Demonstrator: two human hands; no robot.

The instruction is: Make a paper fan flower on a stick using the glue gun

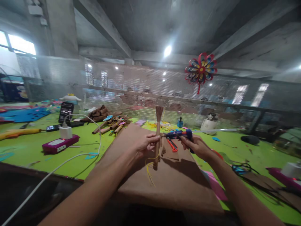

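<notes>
My left hand [144, 145] is closed around a small brown paper broom [158, 131], held upright with its fringed top up and yellow strings hanging from its lower end. My right hand [196, 145] grips a blue glue gun [180, 134], whose nozzle points left and meets the broom's stick near my left fingers. Both hands hover over a sheet of brown cardboard [169, 179] lying on the green table [30, 150].
A pile of rolled brown paper sticks [113, 124] lies behind the cardboard. At left are a pink power strip [60, 144] with a white charger and cable, and a black phone [66, 111]. Orange-handled scissors [172, 145], a white pot [209, 123], and a paper pinwheel [200, 70] on the mesh fence.
</notes>
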